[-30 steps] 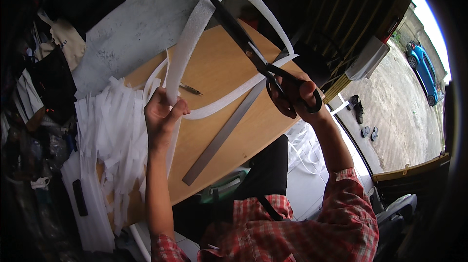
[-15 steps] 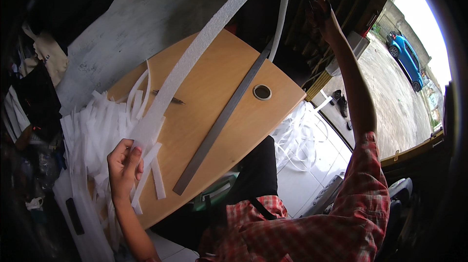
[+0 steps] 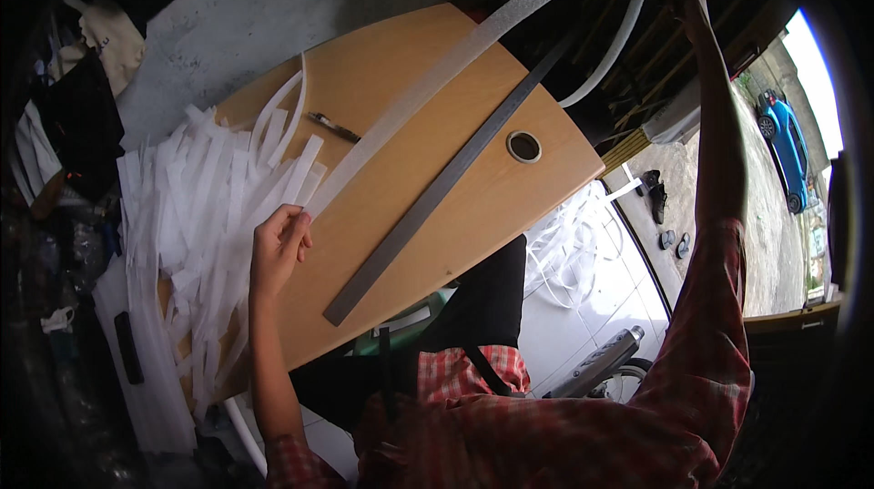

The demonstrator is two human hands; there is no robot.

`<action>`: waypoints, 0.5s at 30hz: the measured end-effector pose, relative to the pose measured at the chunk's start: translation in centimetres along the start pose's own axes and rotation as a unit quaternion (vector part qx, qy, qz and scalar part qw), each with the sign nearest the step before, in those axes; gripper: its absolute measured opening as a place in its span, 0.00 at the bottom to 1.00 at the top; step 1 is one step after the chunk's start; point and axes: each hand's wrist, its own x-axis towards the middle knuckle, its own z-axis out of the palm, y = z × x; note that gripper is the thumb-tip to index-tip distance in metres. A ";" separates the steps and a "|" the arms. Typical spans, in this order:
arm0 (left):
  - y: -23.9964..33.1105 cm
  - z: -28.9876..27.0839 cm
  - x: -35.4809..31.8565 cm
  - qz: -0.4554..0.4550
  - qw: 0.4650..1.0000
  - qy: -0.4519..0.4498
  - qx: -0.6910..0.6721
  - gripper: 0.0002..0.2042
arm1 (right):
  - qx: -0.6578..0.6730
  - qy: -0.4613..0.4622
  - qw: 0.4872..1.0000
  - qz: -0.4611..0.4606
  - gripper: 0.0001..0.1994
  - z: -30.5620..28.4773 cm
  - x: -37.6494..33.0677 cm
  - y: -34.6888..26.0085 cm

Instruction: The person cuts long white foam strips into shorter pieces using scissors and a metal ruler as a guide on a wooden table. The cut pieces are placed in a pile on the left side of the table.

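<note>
My left hand (image 3: 280, 248) is closed, thumb against fingers, on the lower end of a long white foam strip (image 3: 432, 82) beside the table's left part. The strip slants up over the table and leaves the top of the picture. Another white length (image 3: 624, 29) bends down from the top edge, behind the table's far corner. High at the upper right, my right hand (image 3: 689, 5) is raised at the end of a stretched arm. Shadow hides its fingers and the dark scissors-like tool in it. A pile of cut white strips (image 3: 196, 207) lies by my left hand.
On the wooden table (image 3: 410, 280) lie a long grey metal bar (image 3: 446, 185) and a slim cutter-like tool (image 3: 334, 127). A round hole (image 3: 524, 147) pierces the tabletop. Tangled white strips (image 3: 569, 248) lie on the tiled floor. Shoes (image 3: 655, 198) and a blue car (image 3: 785, 157) are outside.
My right hand has swung farther right and slightly up. My left hand, still on the strip, has moved up and right. The view has shifted, and the strip now slants lower across the table.
</note>
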 end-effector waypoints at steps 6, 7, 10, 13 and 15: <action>-0.2 -0.7 -3.2 -0.024 1.000 0.009 0.008 0.12 | 0.153 -0.232 0.949 0.148 0.26 3.0 -2.2 8.4; -0.9 -0.7 -4.2 -0.032 0.999 0.015 0.012 0.13 | 0.153 -0.269 0.932 0.189 0.26 4.1 -2.9 9.3; -1.7 -0.2 -5.7 -0.023 0.999 0.038 0.004 0.13 | 0.131 -0.335 0.892 0.273 0.28 7.8 -6.6 10.6; -2.2 2.3 -6.5 0.001 0.995 0.086 -0.055 0.13 | 0.190 -0.408 0.841 0.302 0.31 8.2 -10.1 12.7; -3.1 4.2 -6.5 -0.002 0.991 0.116 -0.074 0.13 | 0.189 -0.476 0.806 0.297 0.32 7.9 -12.9 13.9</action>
